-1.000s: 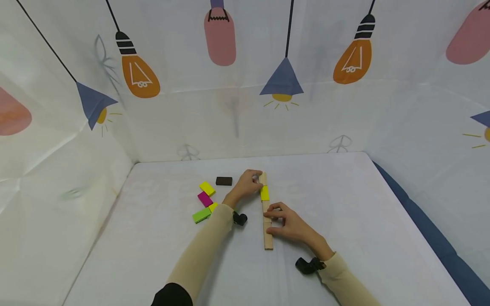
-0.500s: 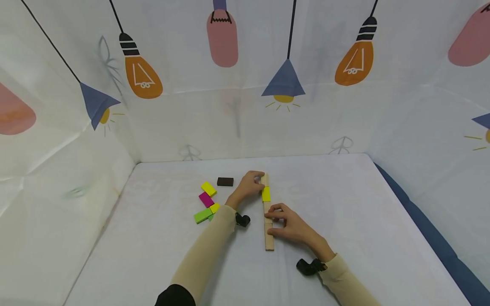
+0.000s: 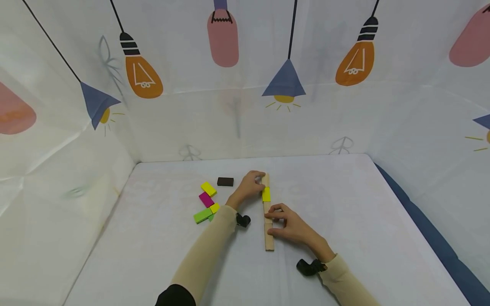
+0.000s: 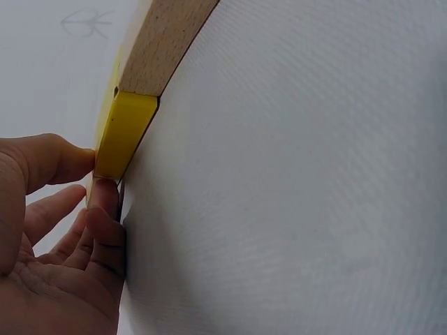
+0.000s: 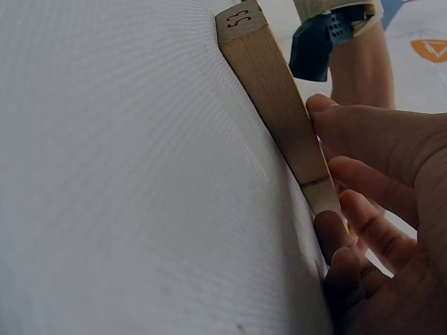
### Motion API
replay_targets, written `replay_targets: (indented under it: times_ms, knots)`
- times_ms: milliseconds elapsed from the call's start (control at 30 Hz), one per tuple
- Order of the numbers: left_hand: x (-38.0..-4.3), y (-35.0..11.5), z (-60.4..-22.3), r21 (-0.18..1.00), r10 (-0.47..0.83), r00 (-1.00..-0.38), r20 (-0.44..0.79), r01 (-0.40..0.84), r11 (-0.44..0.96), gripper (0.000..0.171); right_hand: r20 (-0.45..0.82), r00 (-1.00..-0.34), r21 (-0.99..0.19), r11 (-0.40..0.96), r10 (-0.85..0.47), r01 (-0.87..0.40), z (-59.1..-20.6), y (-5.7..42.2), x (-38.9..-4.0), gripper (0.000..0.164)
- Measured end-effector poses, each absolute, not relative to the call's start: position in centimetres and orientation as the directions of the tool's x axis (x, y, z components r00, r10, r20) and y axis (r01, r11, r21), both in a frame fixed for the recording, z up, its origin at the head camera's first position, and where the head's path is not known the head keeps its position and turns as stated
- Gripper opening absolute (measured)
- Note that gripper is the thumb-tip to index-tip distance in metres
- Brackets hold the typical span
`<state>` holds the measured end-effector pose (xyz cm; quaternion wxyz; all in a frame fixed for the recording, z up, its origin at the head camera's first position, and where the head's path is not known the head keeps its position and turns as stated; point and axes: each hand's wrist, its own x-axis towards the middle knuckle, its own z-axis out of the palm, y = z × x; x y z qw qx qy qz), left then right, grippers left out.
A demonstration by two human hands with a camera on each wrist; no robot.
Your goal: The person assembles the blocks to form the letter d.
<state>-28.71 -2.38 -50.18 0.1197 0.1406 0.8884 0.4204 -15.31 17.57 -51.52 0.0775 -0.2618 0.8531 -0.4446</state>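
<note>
A straight row of blocks lies on the white table: plain wooden blocks at the near end, a yellow block [image 3: 266, 194], then a plain wooden block [image 3: 266, 180] at the far end. My left hand [image 3: 249, 185] holds this far block from its left side, thumb tip beside the yellow block's edge and other fingers curled along the side. My right hand [image 3: 289, 222] grips the wooden blocks from the right, its thumb on the nearest wooden block [image 3: 269, 242] and fingertips on the one beyond. In the right wrist view, the nearest block's end [image 5: 242, 19] bears the number 53.
Left of the row lie a dark brown block [image 3: 225, 182], a yellow block [image 3: 209, 189], a magenta block [image 3: 206, 199] and a green block [image 3: 202, 216]. Another small yellow piece [image 3: 215, 208] shows by the left sleeve. A white printed curtain [image 3: 245, 119] hangs behind the table [image 3: 325, 191].
The head view has shifted slightly. Both hands keep their places on the row, and the blocks have not visibly moved.
</note>
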Motion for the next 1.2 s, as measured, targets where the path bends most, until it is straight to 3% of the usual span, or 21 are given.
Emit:
replay_targets:
  times_ms: [267, 500, 1200]
  knots:
    - [-28.5, -2.21, -49.99, 0.76, 0.365, -0.927, -0.08, 0.18, 0.624, 0.051, 0.086, -0.855, -0.799, 0.477, -0.511, -0.366, -51.79, 17.65, -15.25, 0.046]
    - [-28.21, -1.93, -49.69, 0.734, 0.365, -0.93, -0.041, 0.22, 0.643, 0.039, 0.094, -0.853, -0.8, 0.471, -0.514, -0.372, -51.73, 17.56, -15.28, 0.046]
    - [-27.95, -1.98, -50.15, 0.752, 0.311, -0.947, -0.077, 0.149, 0.642, 0.041, 0.128, -0.85, -0.798, 0.456, -0.511, -0.394, -51.75, 17.52, -15.29, 0.044]
